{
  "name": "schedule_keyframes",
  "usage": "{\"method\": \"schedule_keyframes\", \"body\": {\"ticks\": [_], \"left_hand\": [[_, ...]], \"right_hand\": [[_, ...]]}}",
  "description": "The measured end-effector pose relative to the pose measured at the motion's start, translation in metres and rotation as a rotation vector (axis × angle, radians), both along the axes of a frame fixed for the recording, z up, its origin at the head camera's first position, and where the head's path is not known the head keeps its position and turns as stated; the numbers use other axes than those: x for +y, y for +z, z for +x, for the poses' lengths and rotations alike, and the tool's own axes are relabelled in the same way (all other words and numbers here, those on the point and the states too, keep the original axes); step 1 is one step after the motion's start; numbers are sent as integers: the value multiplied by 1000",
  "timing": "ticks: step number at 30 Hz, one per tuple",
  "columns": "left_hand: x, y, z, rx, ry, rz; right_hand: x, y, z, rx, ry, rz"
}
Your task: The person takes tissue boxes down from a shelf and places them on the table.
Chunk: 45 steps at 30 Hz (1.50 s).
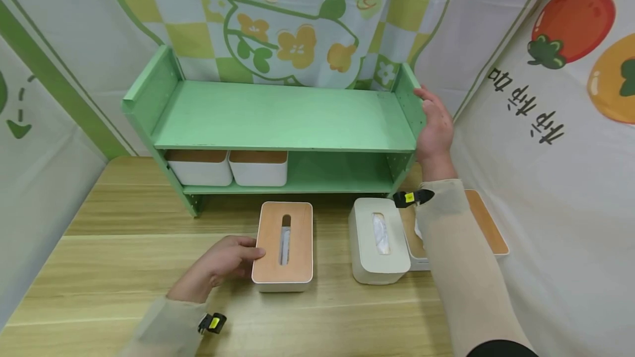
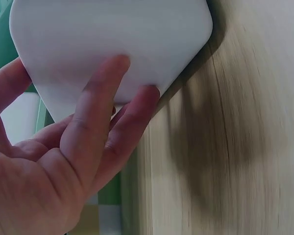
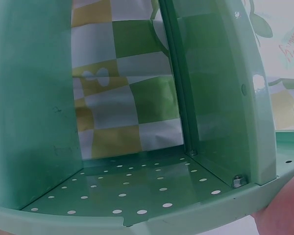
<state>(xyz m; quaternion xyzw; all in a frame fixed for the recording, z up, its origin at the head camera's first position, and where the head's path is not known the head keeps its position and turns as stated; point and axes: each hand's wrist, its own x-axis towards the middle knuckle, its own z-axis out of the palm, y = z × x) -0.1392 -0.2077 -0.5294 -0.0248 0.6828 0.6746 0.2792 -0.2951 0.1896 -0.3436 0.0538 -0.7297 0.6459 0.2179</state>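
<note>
One wood-topped box [image 1: 272, 249], left hand [image 1: 223, 264] fingers pinching | right hand [image 1: 436, 132] gripping green shelf [image 1: 283, 117], counter [image 1: 317, 326] back edge | step: likely grasping | next: needs firm hold

Glossy, smooth green shelf [image 1: 288, 117], matt wood-look lid [image 1: 271, 241] on smooth plastic-looking box [image 1: 282, 287], wood-grained tabletop [image 1: 94, 269]

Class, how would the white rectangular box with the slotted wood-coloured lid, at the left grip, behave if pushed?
The box probably slides rather than rolls, given its flat sides. Its smooth wall may feel slippery. It's likely stiff: no dent shows at the left grip.
</note>
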Motion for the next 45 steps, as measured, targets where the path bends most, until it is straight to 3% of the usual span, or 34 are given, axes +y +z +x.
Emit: {"method": "schedule_keyframes", "body": {"ticks": [27,45], "left_hand": [[74,-4,-12,13,71,-77],[93,-10,-19,-12,53,-39]], "right_hand": [[0,-1,-1,2,-1,-24],[0,0,0,-36,-10,1]]}}
